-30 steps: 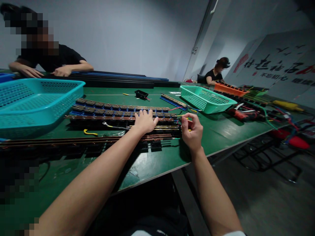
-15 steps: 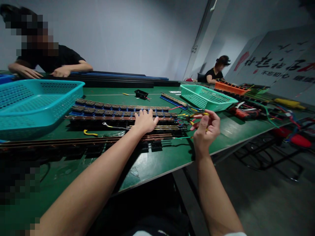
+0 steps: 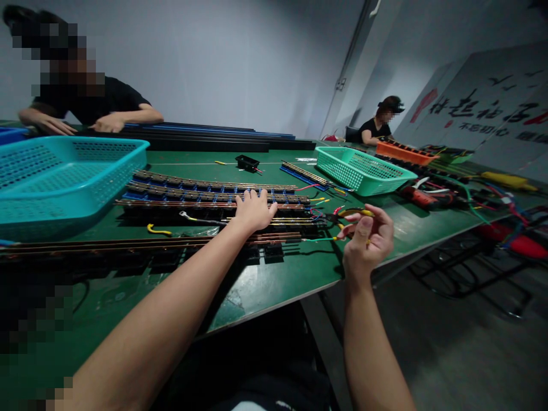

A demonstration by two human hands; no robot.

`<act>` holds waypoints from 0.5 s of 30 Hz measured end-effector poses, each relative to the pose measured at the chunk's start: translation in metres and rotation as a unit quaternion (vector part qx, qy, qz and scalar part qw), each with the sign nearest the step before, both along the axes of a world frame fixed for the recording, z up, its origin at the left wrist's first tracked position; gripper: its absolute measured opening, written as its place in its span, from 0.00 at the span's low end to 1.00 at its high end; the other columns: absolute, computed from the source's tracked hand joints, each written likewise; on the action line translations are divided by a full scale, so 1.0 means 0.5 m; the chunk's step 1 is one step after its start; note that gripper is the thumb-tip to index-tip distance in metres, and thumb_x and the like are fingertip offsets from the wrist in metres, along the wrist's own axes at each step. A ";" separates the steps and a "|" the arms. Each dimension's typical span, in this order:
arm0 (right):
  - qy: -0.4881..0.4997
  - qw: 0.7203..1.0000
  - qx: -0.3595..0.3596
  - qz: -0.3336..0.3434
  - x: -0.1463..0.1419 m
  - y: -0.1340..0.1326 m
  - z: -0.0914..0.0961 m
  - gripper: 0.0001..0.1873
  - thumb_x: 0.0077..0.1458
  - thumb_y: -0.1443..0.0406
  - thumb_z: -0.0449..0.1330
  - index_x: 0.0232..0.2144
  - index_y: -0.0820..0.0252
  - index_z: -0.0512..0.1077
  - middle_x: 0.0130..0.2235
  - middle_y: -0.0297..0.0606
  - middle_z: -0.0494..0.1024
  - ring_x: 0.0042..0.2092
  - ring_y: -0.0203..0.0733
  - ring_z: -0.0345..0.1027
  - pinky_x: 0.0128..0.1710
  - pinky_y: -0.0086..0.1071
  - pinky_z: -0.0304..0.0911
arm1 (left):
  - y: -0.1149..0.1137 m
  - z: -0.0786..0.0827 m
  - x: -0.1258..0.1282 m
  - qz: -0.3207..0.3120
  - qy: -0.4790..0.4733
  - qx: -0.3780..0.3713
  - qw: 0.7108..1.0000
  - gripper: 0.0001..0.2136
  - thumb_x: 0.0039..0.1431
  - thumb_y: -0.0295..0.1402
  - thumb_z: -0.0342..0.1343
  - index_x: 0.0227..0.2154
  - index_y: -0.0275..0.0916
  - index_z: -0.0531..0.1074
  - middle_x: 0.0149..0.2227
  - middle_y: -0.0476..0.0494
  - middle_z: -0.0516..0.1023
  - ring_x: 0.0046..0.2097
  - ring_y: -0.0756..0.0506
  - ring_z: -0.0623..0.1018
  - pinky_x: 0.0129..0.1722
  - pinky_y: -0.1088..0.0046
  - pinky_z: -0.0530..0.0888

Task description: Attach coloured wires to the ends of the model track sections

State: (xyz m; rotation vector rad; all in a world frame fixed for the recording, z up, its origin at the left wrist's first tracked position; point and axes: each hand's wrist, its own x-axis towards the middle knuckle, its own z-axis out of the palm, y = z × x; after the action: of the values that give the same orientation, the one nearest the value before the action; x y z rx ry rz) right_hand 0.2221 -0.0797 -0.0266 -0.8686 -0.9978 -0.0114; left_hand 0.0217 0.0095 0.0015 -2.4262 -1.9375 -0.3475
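My left hand point(image 3: 256, 212) lies palm down, fingers spread, on a group of long rail strips with blue and black bases point(image 3: 188, 197). My right hand point(image 3: 367, 242) is closed around pliers with yellow handles point(image 3: 347, 213). Their dark jaws point left, close to the thin coloured wires at the strips' right ends; whether they grip a wire I cannot tell. A green wire point(image 3: 319, 240) runs from the nearest copper-railed strip point(image 3: 128, 245) toward the right hand. Left of my left hand lie a black cable with a metal lug point(image 3: 199, 220) and a short yellow piece point(image 3: 159, 230).
A teal basket point(image 3: 81, 197) stands at left, a green basket point(image 3: 363, 174) beyond my right hand, an orange one point(image 3: 405, 153) farther back. Red-handled tools point(image 3: 432, 198) and a small black box point(image 3: 247, 163) lie on the table. Two people sit across, near long dark bars point(image 3: 205, 141).
My right hand has shifted slightly right and down with the pliers, so their jaws show more clearly. The left hand remains on the strips.
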 end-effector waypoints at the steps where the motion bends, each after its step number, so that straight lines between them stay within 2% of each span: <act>1: -0.007 1.000 -0.012 -0.007 0.003 0.004 -0.003 0.15 0.62 0.54 0.59 0.45 0.57 0.71 0.29 0.29 0.74 0.19 0.28 0.62 0.19 0.27 0.61 | 0.000 0.000 0.000 0.001 0.000 0.000 1.000 0.27 0.70 0.48 0.39 0.61 0.34 0.63 0.63 0.25 0.68 0.64 0.29 0.65 0.61 0.46 0.63; 3: -0.036 0.998 -0.018 -0.055 0.008 0.008 -0.009 0.13 0.60 0.55 0.61 0.42 0.57 0.73 0.31 0.31 0.72 0.23 0.30 0.65 0.24 0.28 0.64 | 0.001 -0.001 0.001 0.002 0.001 -0.002 1.000 0.27 0.70 0.48 0.39 0.61 0.35 0.63 0.63 0.25 0.67 0.65 0.29 0.65 0.61 0.46 0.63; 5: -0.071 0.992 0.001 -0.105 0.013 0.011 -0.012 0.11 0.57 0.56 0.64 0.37 0.57 0.75 0.37 0.37 0.73 0.35 0.37 0.72 0.34 0.33 0.69 | 0.002 -0.001 0.001 0.002 0.001 -0.003 1.000 0.27 0.70 0.49 0.39 0.61 0.35 0.63 0.63 0.25 0.67 0.65 0.29 0.65 0.61 0.46 0.63; 6: -0.082 0.991 0.011 -0.105 0.013 0.012 -0.012 0.10 0.56 0.56 0.64 0.35 0.57 0.75 0.40 0.39 0.74 0.40 0.40 0.73 0.40 0.37 0.71 | 0.002 -0.001 0.001 0.003 0.001 -0.003 1.000 0.27 0.70 0.49 0.38 0.61 0.35 0.63 0.63 0.26 0.67 0.65 0.29 0.65 0.61 0.46 0.63; 7: -0.084 0.993 0.017 -0.082 0.014 0.013 -0.013 0.10 0.56 0.57 0.64 0.35 0.56 0.74 0.42 0.41 0.75 0.45 0.43 0.74 0.45 0.40 0.71 | 0.001 0.000 0.001 0.004 0.001 -0.004 1.000 0.27 0.70 0.49 0.38 0.61 0.35 0.63 0.63 0.26 0.67 0.65 0.29 0.65 0.61 0.46 0.63; 9: -0.078 0.997 0.016 0.005 0.012 0.013 -0.014 0.08 0.57 0.59 0.63 0.36 0.56 0.72 0.41 0.40 0.77 0.45 0.43 0.76 0.49 0.44 0.71 | 0.000 0.001 0.001 0.003 0.001 -0.005 1.000 0.27 0.70 0.49 0.39 0.61 0.35 0.63 0.63 0.26 0.67 0.65 0.29 0.65 0.61 0.46 0.63; 11: -0.094 0.992 0.003 0.081 0.010 0.012 -0.015 0.06 0.57 0.62 0.64 0.36 0.56 0.71 0.38 0.38 0.78 0.43 0.42 0.77 0.48 0.43 0.72 | -0.001 0.003 0.001 0.003 0.001 -0.005 1.000 0.27 0.70 0.48 0.39 0.61 0.35 0.64 0.63 0.25 0.67 0.65 0.29 0.65 0.61 0.46 0.63; 15: -0.191 0.968 -0.025 0.162 0.018 0.006 -0.015 0.05 0.54 0.67 0.65 0.35 0.56 0.74 0.38 0.39 0.80 0.42 0.42 0.76 0.44 0.38 0.73 | -0.001 0.001 0.002 0.004 -0.002 -0.002 1.000 0.27 0.70 0.48 0.39 0.61 0.35 0.64 0.63 0.25 0.67 0.65 0.29 0.65 0.61 0.46 0.63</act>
State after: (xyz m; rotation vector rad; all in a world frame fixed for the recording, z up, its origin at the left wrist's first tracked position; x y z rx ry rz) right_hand 0.2311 -0.0769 -0.0343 -0.7533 -1.4993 0.1296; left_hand 0.0226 0.0089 0.0022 -2.4220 -1.9495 -0.3504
